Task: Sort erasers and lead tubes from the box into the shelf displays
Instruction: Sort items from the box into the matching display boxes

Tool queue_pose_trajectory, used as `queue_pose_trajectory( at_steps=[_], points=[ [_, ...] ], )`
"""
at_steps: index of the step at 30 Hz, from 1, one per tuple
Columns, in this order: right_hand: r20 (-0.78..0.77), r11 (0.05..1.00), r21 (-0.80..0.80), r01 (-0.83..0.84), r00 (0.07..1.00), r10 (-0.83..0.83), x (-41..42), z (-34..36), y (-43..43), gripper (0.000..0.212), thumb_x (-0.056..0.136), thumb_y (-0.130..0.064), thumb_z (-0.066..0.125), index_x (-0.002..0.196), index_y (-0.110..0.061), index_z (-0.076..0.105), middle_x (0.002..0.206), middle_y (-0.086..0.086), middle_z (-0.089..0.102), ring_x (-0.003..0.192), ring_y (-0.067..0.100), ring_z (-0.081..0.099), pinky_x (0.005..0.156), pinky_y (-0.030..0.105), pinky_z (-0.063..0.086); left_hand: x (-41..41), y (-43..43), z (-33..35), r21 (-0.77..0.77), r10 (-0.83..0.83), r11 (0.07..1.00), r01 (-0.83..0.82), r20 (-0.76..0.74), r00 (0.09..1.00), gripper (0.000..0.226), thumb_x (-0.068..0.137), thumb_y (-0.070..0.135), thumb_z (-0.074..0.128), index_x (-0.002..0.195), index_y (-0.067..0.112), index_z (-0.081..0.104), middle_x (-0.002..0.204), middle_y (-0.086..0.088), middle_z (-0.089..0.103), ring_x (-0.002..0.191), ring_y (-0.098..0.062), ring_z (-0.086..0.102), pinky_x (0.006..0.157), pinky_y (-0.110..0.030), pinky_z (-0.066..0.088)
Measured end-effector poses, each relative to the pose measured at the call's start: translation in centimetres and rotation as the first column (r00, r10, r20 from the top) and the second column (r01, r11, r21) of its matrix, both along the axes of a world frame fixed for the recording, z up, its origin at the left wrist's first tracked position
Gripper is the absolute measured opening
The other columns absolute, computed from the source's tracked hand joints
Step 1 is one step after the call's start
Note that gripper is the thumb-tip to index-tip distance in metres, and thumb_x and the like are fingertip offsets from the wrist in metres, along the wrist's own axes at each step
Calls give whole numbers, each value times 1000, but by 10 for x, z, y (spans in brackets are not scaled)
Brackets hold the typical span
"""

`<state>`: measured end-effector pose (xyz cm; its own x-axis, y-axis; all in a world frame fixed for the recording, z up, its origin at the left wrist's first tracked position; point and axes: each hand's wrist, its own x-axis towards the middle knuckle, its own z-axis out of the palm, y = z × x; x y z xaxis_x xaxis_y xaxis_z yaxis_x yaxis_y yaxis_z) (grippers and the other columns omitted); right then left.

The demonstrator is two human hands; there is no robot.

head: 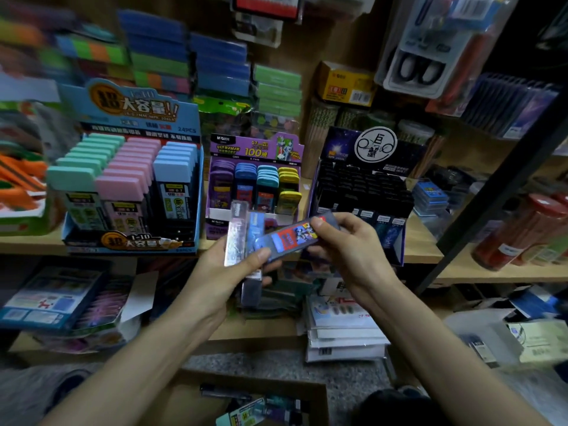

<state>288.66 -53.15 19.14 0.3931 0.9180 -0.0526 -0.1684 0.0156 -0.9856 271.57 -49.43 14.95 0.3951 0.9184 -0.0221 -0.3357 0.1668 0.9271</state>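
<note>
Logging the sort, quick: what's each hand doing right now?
Left hand: grips a few clear lead tubes.
Right hand: pinches one end of a blue lead tube.

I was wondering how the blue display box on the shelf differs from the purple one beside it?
The blue display box holds three columns of tubes with flat mint, pink and pale blue caps; the purple display box holds four columns with rounded purple, blue, teal and yellow caps. The blue one looks larger than the purple one. Both stand on the wooden shelf and carry printed header cards.
</note>
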Motion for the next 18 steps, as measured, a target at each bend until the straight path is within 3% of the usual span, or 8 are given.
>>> queue_pose_trajectory(
  at_steps=[3,5,8,10,14,18],
  points=[
    [-21,998,-46,-40,999,39,-11,-5,-1,16,81,-5,68,89,-11,56,68,3,67,63,19,64,55,29,53,-13,6,3,21,153,988,-154,34,988,27,78,12,63,104,20,62,90,5,75,76,-10,70,57,-22,55],
    [54,986,-77,-151,986,155,-19,-9,-3,20,80,-1,68,95,-8,57,71,6,64,65,17,62,57,24,48,-21,12,4,30,234,971,-235,34,972,22,83,12,61,103,20,62,89,6,74,79,-10,68,61,-26,56],
    [158,904,-167,-394,894,419,-35,-11,-8,31,80,2,67,108,-7,58,68,1,63,59,6,60,56,14,45,-34,17,4,64,336,940,-335,-10,942,12,86,13,62,95,22,64,83,8,73,80,-12,64,79,-32,50],
    [226,849,-216,-481,822,523,-49,-12,-9,33,81,2,66,111,-10,57,68,-1,61,61,6,59,58,16,46,-39,18,2,94,365,928,-360,-37,930,8,85,17,63,91,23,65,81,9,72,80,-12,64,80,-34,48],
    [268,878,-160,-452,836,479,-76,-16,-5,21,84,6,62,94,-11,58,68,3,52,58,8,52,55,16,43,-43,15,1,109,361,929,-355,-40,932,19,75,24,69,93,21,66,83,8,74,78,-7,67,76,-30,50],
    [291,871,-144,-470,821,492,-85,-15,-1,14,85,0,63,90,-13,59,73,5,58,69,18,58,65,26,47,-51,16,3,128,336,936,-328,-47,941,23,79,7,69,100,16,64,89,2,74,80,-11,67,76,-28,53]
  ],
)
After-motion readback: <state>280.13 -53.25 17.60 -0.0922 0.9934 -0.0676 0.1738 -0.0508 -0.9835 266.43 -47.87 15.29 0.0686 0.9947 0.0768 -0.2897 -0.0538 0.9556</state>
